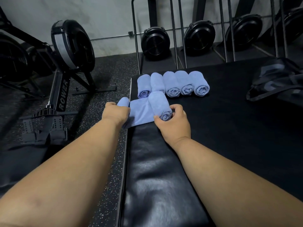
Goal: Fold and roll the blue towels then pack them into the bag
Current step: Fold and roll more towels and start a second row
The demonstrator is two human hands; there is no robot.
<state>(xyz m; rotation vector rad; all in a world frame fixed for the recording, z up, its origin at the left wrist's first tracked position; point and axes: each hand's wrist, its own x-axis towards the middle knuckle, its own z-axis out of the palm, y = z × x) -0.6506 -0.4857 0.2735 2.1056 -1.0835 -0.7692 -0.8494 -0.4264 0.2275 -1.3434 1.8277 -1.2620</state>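
A blue towel [141, 112] lies partly rolled near the left edge of the black padded mat [221, 120]. My right hand [173, 123] grips the rolled end [159, 105], fingers curled round it. My left hand [114, 113] holds the flat, loose end at the mat's edge. Behind them, several rolled blue towels [172, 84] stand side by side in a row. A dark bag [277, 79] lies crumpled at the mat's far right.
A rowing machine [65, 66] stands on the speckled floor to the left. Black fan wheels [155, 43] and metal rack bars line the back wall. A glossy black pad [155, 177] stretches toward me between my forearms.
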